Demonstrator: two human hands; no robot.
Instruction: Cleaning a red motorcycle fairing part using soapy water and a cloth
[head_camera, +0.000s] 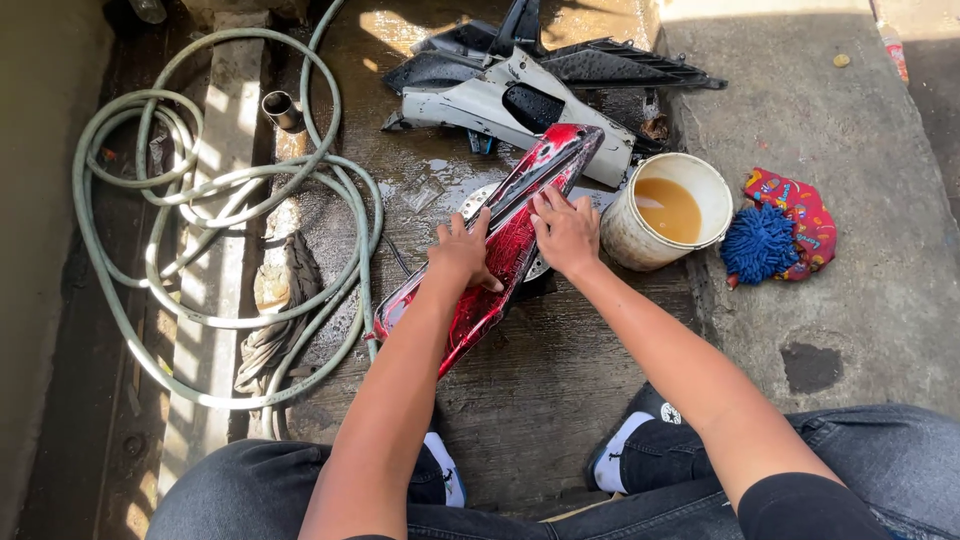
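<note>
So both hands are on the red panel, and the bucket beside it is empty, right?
Not quite. Both hands, left and right, are on the red panel, but the head view shows the bucket beside it holding murky brown liquid, not empty.

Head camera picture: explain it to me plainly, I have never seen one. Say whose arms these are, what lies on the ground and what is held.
The camera sits on a person's head and looks down, so the arms are the wearer's own. They crouch on wet concrete. The left hand and right hand both press on a long red panel lying slanted on the ground. Beside it stands a bucket of brownish water, with a blue wash mitt to its right. A coiled hose lies left, and white and black panels lie farther away.
</note>
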